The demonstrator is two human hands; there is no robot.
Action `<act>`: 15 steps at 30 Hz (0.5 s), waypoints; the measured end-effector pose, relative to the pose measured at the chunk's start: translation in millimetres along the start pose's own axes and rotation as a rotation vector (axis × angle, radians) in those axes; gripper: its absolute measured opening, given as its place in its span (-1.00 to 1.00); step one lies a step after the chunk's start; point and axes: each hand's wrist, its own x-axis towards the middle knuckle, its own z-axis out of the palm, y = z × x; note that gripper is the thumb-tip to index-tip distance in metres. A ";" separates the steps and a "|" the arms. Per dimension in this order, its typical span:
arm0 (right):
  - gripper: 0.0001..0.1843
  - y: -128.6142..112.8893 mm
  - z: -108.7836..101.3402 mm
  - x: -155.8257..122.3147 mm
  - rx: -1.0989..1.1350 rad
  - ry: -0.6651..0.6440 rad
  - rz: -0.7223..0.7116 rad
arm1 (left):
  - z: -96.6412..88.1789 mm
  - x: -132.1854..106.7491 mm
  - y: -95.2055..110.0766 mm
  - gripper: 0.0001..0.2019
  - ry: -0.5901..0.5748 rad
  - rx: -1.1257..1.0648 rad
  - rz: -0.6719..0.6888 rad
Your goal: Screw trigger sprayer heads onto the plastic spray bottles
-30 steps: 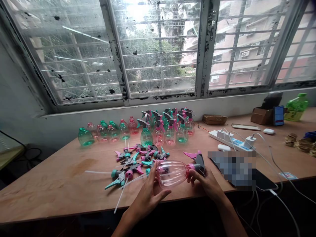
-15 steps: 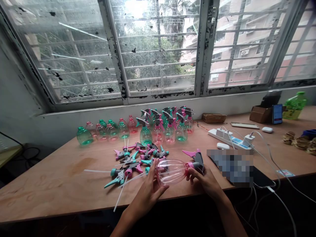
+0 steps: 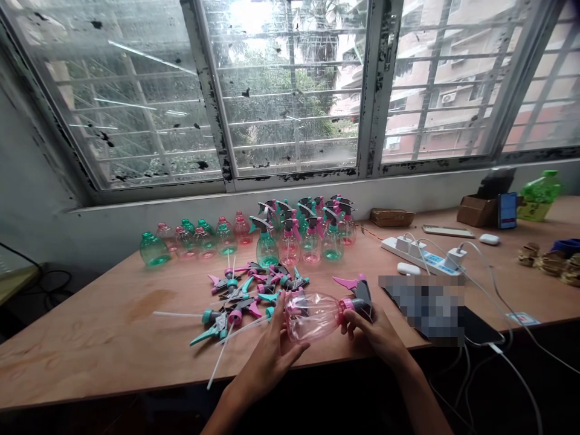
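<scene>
A clear pink spray bottle [image 3: 312,315] lies on its side above the front edge of the wooden table [image 3: 113,338]. My left hand [image 3: 267,356] cups its base, fingers wrapped round the bottom. Its neck carries a grey spray head with a pink trigger [image 3: 357,290], and my right hand [image 3: 376,332] grips that head at the pink collar. A pile of loose spray heads [image 3: 244,296] in pink, teal and grey, with long white dip tubes, lies just left of the bottle.
Capless green and pink bottles [image 3: 194,241] and assembled spray bottles [image 3: 308,232] stand by the window wall. A power strip [image 3: 421,254] with cables, a phone [image 3: 508,209], a cardboard box [image 3: 475,211] and a green bottle [image 3: 541,193] occupy the right side.
The bottle and both hands have shifted very slightly. The grip looks the same in all frames.
</scene>
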 end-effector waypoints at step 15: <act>-0.65 5.1 -6.0 -4.5 -0.100 -0.004 0.017 | -1.4 -3.5 -1.3 0.04 0.004 0.070 0.025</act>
